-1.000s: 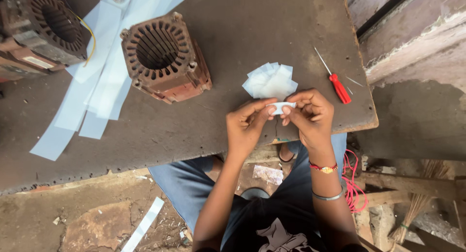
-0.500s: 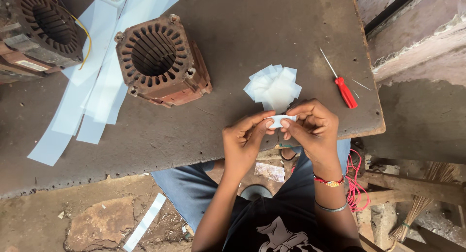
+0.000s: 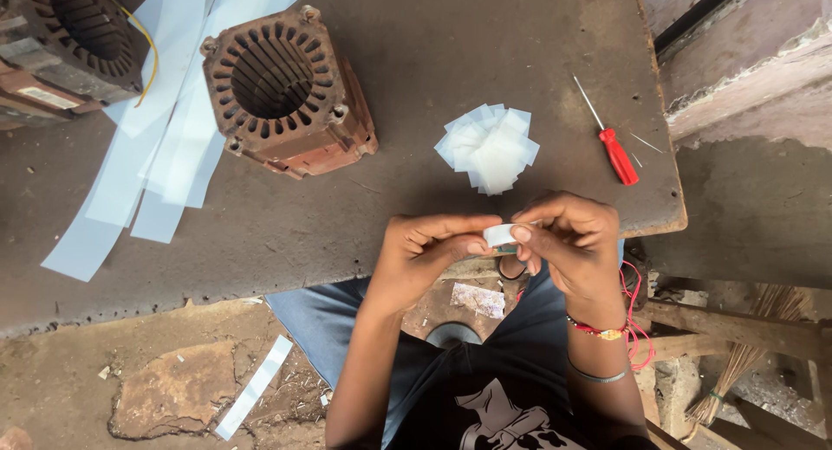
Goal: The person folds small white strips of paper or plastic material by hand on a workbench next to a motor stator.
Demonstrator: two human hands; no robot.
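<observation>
At the near edge of the workbench, the left hand and the right hand meet over the person's lap. Both pinch one small white paper slip between thumb and fingertips, the left from one end, the right from the other; the slip sits curled between them, just clear of the bench edge. Remaining fingers of both hands are folded in, narrow. A beaded bracelet circles the right wrist.

Just beyond the hands, a loose pile of similar white slips lies on the bench top. To its right, apart from it, lies a red-handled screwdriver, tip pointing away from the person. To the left stands a rusty motor stator, bore upward, its slots showing. Long pale blue paper strips lie partly beneath and beside it. A second stator sits at the far left corner, partly out of view. One white strip lies on the ground below.
</observation>
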